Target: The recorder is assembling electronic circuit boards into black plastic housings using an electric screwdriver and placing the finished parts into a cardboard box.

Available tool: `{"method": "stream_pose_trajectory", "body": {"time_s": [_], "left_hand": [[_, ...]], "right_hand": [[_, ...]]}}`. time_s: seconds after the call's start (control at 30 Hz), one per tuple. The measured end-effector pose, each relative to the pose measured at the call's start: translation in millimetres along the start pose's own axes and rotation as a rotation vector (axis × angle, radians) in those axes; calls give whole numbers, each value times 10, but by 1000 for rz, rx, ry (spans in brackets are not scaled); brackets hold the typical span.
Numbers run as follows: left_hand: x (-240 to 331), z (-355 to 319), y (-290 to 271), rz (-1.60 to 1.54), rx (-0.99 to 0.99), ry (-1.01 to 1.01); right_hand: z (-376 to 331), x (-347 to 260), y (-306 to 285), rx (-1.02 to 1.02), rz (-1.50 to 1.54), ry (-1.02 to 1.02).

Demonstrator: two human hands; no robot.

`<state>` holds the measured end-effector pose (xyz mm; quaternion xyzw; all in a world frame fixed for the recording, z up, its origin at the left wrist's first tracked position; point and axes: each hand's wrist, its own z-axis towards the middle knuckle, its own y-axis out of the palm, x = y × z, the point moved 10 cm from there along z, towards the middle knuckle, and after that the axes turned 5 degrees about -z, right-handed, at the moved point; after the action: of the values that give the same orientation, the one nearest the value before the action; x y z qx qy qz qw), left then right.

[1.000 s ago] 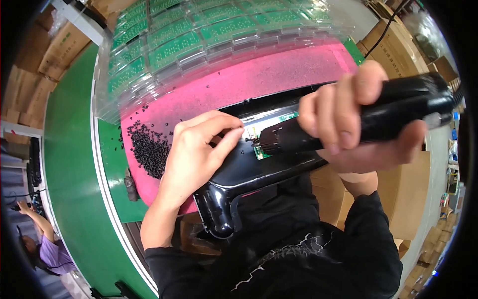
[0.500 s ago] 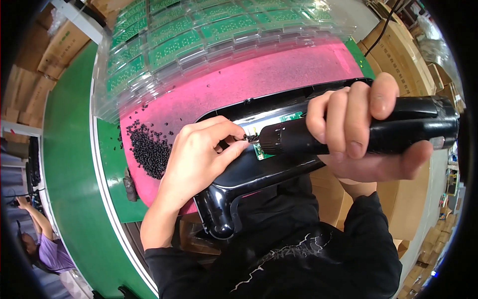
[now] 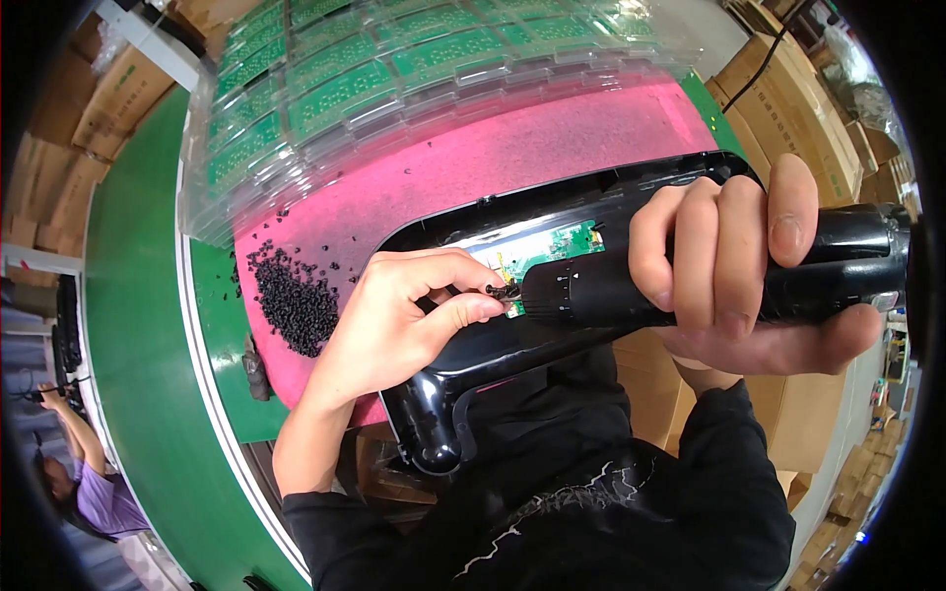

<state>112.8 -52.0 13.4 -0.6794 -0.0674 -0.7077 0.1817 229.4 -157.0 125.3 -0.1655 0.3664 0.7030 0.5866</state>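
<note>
My right hand [image 3: 724,261] is wrapped round a thick black electric screwdriver [image 3: 591,288], which lies level and points left. At its tip, my left hand [image 3: 409,320] pinches a small dark screw [image 3: 503,293] between thumb and forefinger; the fingertips partly hide it. Below both hands is a glossy black plastic housing [image 3: 473,347] with an upturned rim and a rounded arm at its near left. Inside the housing sits a green circuit board [image 3: 581,239], partly covered by the screwdriver and my left fingers. Left of my left hand, a heap of small black screws [image 3: 296,305] is spread out.
Stacked clear plastic trays [image 3: 394,74] of green circuit boards stand at the back of the pink mat [image 3: 443,172]. A dark lump [image 3: 255,372] lies at the mat's left edge. Cardboard boxes [image 3: 788,108] are stacked at the right. A person in purple [image 3: 103,497] is at far left.
My right hand and the screwdriver have shifted a little right and nearer to me. The left fingers followed slightly right, still at the tip. More of the circuit board shows.
</note>
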Motion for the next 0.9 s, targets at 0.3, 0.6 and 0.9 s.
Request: {"method": "stream_pose_trajectory", "body": {"time_s": [0.3,0.6,0.9], "left_hand": [[381,-44,75,335,95,406],[292,-42,-71,474,281,288],[242,44,196,503,35,316]], "right_hand": [[-118,168,27,-49,2,-8],[-55,-19,-272,63,-210,78],[-63,5,-642,201,-659,169]]}}
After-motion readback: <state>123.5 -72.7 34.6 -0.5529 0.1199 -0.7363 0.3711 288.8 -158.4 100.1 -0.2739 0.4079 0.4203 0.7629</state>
